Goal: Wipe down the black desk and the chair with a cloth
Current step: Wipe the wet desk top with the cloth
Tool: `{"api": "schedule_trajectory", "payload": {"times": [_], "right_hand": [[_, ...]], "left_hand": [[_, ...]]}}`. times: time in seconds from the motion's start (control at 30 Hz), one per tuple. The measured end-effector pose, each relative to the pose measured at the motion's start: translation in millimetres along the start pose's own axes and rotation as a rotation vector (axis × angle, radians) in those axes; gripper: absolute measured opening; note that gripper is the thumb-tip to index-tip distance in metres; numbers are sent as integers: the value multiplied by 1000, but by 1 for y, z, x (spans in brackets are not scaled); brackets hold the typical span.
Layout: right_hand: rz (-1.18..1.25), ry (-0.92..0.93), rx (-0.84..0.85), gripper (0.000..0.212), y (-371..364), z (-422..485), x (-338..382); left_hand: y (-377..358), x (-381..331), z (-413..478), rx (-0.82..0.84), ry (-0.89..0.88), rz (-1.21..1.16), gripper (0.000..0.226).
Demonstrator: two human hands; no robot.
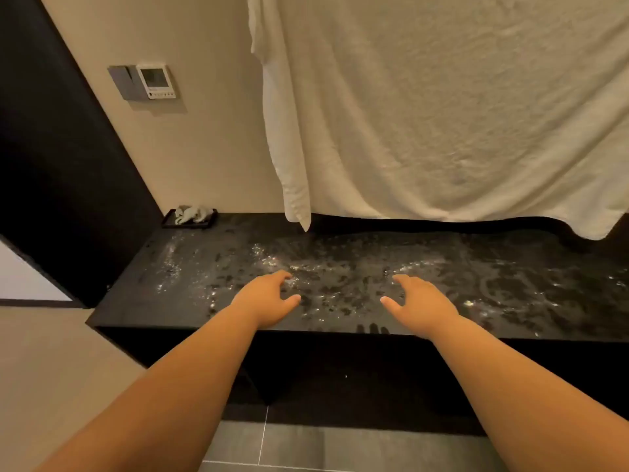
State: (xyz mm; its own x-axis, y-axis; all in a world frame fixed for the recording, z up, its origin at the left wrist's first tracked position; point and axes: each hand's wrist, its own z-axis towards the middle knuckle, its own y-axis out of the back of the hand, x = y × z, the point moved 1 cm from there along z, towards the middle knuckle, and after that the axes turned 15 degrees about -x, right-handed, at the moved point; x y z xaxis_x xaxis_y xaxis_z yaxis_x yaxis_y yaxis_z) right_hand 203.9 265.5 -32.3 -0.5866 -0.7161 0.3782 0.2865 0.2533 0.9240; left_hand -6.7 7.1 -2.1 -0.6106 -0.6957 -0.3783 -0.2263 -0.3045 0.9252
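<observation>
The black desk [190,294] runs across the middle of the view, its top speckled with white dust and smears. My left hand [269,301] hovers over the desk's front part, fingers apart and empty. My right hand [418,304] is beside it to the right, also spread and holding nothing. A crumpled grey cloth [191,213] lies in a small black tray [166,222] at the desk's far left corner, well beyond both hands. No chair is in view.
A large white towel [442,114] hangs on the wall above the desk, its lower edge reaching the back of the desktop. A wall control panel [155,81] is at the upper left. A dark panel [51,165] stands left of the desk. Grey floor tiles [299,447] lie below.
</observation>
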Motion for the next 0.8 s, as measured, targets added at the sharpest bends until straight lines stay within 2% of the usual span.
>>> {"api": "schedule_trajectory", "payload": {"times": [0.13,0.37,0.8], "right_hand": [[-15,0,54,75,-7,1,-4],[-40,82,89,74,-11,13,11],[-11,323,180,74,-69,34,97]], "left_hand": [[-8,3,-4,43,32,0,66],[-6,15,-5,13,64,6,63],[12,103,-72,-87,329,50,65]]}}
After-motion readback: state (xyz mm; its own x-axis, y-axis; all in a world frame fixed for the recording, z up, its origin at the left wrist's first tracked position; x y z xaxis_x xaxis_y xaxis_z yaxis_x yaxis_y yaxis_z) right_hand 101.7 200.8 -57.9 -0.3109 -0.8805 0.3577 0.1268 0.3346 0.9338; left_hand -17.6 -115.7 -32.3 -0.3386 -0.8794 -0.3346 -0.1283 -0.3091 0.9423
